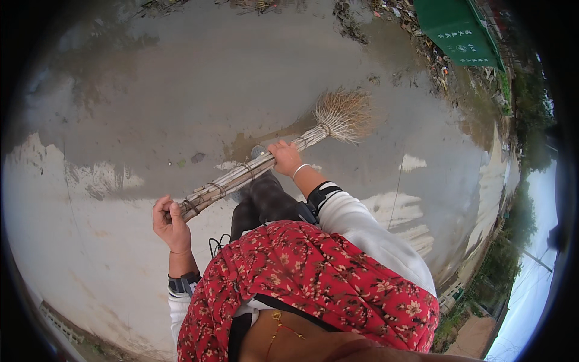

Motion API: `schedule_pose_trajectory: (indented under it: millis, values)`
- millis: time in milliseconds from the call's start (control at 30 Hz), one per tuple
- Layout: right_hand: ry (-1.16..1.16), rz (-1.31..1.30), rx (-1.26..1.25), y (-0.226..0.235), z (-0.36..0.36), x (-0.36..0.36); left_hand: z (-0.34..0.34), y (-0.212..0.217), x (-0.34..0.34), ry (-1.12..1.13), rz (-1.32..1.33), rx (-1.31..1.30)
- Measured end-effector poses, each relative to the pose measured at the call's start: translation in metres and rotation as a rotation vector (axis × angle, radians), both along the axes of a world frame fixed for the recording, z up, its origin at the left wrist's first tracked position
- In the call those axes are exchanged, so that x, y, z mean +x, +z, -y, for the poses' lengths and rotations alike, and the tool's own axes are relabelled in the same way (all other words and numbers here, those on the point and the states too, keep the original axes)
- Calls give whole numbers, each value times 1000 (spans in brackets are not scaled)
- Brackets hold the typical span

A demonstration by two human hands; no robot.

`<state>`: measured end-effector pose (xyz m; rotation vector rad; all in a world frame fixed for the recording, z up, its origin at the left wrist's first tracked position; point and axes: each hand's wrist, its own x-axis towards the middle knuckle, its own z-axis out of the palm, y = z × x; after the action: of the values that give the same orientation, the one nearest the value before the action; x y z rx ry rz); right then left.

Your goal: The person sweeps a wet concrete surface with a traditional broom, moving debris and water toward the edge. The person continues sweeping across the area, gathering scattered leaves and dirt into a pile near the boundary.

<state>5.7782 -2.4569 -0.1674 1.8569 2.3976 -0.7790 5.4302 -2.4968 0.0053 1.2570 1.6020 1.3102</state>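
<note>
A broom (232,179) made of bundled sticks, bound at several places, slants across in front of my legs. Its bushy twig head (345,114) points to the far right, over wet, muddy ground. My left hand (170,222) is at the butt end of the handle, the fingers curled round it and the thumb up. Farther along, toward the twigs, my right hand (284,158) grips the stick bundle from above. A white bracelet sits on the right wrist, and dark bands are on both forearms.
Grey mud or shallow water (211,78) covers the ground ahead, with paler concrete (90,259) at the near left. A green bin (458,33) stands at the far right beside scattered litter (431,54). Trees and a low wall line the right side.
</note>
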Motion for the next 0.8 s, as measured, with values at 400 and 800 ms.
schedule_pose_trajectory:
  millis: [400,800]
  values:
    - [-145,144,-143,6,40,-3,49,30,27,-181,16,96]
    - [72,98,-26,-2,3,42,37,31,65,93,73,45]
